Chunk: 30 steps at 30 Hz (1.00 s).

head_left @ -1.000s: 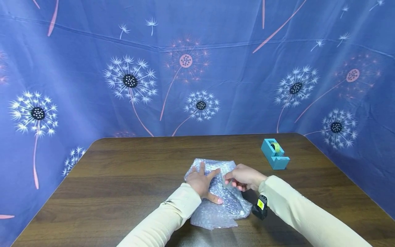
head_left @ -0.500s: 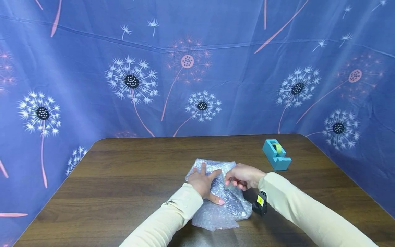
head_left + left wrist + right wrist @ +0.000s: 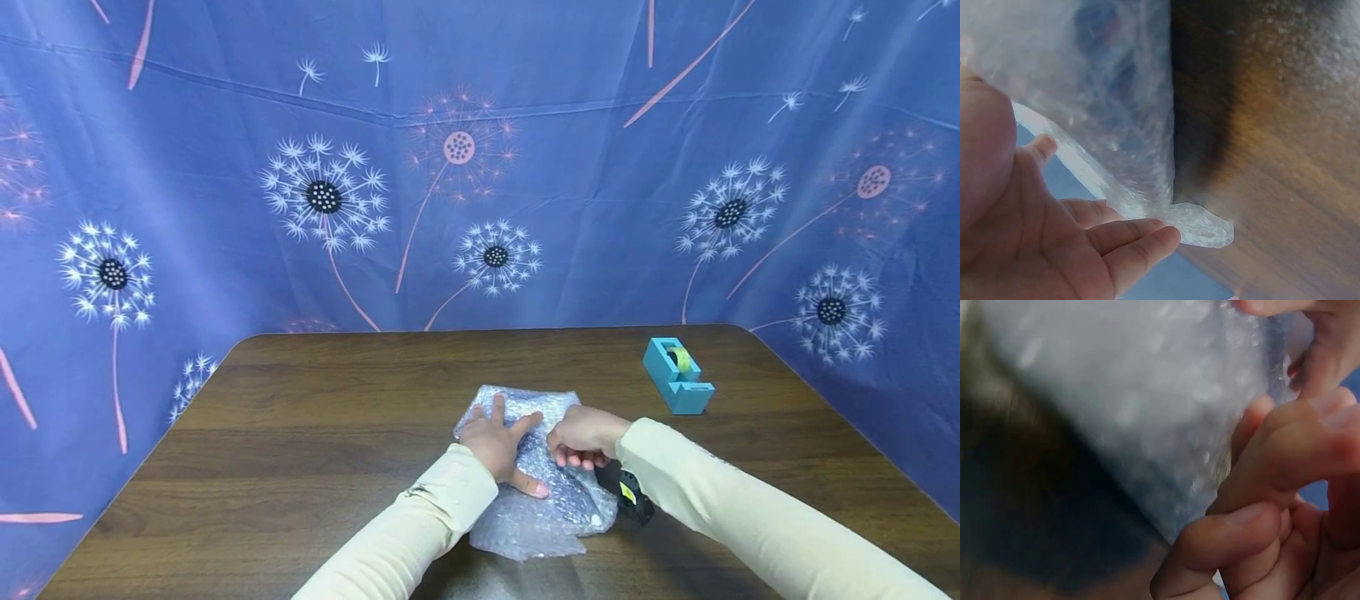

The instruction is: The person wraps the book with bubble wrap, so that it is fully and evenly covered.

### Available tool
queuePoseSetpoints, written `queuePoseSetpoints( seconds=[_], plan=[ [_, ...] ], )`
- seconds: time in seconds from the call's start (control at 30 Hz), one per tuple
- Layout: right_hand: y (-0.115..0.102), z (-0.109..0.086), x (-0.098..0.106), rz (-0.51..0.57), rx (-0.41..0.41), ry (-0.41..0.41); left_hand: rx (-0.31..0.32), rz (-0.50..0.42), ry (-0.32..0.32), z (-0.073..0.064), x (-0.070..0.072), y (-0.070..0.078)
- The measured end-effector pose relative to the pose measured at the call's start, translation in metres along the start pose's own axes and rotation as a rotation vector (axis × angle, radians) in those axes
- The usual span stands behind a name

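Observation:
A flat item wrapped in clear bubble wrap [image 3: 536,508] lies on the table in the head view; what is inside cannot be made out. My left hand [image 3: 491,446] rests on the wrap with fingers spread. In the left wrist view, the left hand [image 3: 1047,237] lies along the wrap's edge [image 3: 1129,112]. Just to its right, my right hand [image 3: 585,435] has its fingers curled and pinches at the wrap's upper surface. The right wrist view shows the right hand's curled fingers [image 3: 1241,537] close against the wrap [image 3: 1122,394]; the exact pinch point is hidden.
A blue tape dispenser [image 3: 678,375] with a yellowish-green roll stands at the back right of the brown wooden table [image 3: 330,433]. Behind the table hangs a blue cloth [image 3: 585,183] with dandelion prints. A black device [image 3: 633,497] sits at the right wrist.
My right hand has turned downward and its fingertips press lower onto the wrap. The left hand keeps its place on the wrap. The head view has shifted slightly.

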State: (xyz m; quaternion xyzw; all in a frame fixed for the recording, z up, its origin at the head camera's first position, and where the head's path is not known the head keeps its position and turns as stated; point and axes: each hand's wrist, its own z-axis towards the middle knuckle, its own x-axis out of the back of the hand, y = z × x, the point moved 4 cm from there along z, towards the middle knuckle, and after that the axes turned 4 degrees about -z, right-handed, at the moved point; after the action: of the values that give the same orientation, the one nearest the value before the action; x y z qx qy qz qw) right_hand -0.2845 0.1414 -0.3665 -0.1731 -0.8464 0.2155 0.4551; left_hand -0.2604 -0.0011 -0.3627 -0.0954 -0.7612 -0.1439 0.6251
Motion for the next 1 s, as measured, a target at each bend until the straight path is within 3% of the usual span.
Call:
queuePoseSetpoints(
  seconds=[0.27,0.4,0.6,0.83,1.0],
  plan=[
    [0.001,-0.006,0.013,-0.168,0.062,0.028,0.001,0.036,0.009,0.001,-0.002,0.000],
    [0.007,-0.002,0.024,-0.147,0.188,0.055,0.010,0.063,0.004,0.001,-0.003,0.001],
    [0.015,0.011,0.031,-0.240,0.417,0.238,0.015,0.064,-0.014,0.002,-0.003,0.002],
    [0.020,0.021,0.021,-0.468,0.504,0.434,0.018,0.051,-0.026,0.003,-0.003,0.001],
    [0.021,0.016,0.015,-0.572,0.575,0.489,0.026,0.049,-0.035,0.002,-0.003,0.000]
  ],
)
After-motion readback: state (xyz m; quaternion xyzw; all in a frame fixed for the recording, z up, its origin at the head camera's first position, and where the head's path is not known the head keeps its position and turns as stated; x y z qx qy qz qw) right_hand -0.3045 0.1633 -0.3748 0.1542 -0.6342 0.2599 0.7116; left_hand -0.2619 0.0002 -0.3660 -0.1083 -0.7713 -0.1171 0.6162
